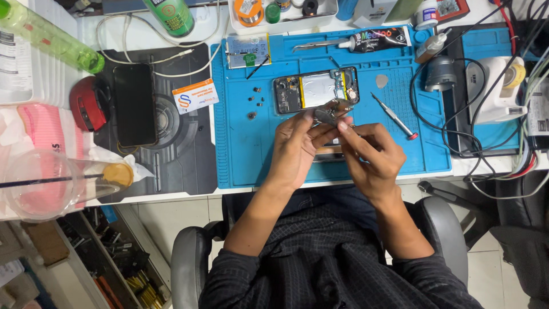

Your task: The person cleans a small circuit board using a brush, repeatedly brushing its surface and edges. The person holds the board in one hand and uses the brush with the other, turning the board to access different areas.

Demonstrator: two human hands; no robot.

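An opened phone (315, 89) with its back cover off lies on the blue work mat (246, 154), showing a silver battery and circuit boards. Just below it, my left hand (294, 149) and my right hand (370, 155) meet over a small grey metal part (327, 116), both pinching it at the fingertips. A dark flat piece lies on the mat under my hands, mostly hidden. Several tiny screws (254, 102) sit on the mat left of the phone. A red-tipped screwdriver (394, 116) lies to the right of the phone.
A black phone (135, 105) rests on a dark pad at left, beside a red round object (88, 104) and an orange-white card (195, 96). A glue tube (374, 39), tweezers (314, 45), bottles and cables line the back. A clear cup (51, 183) stands front left.
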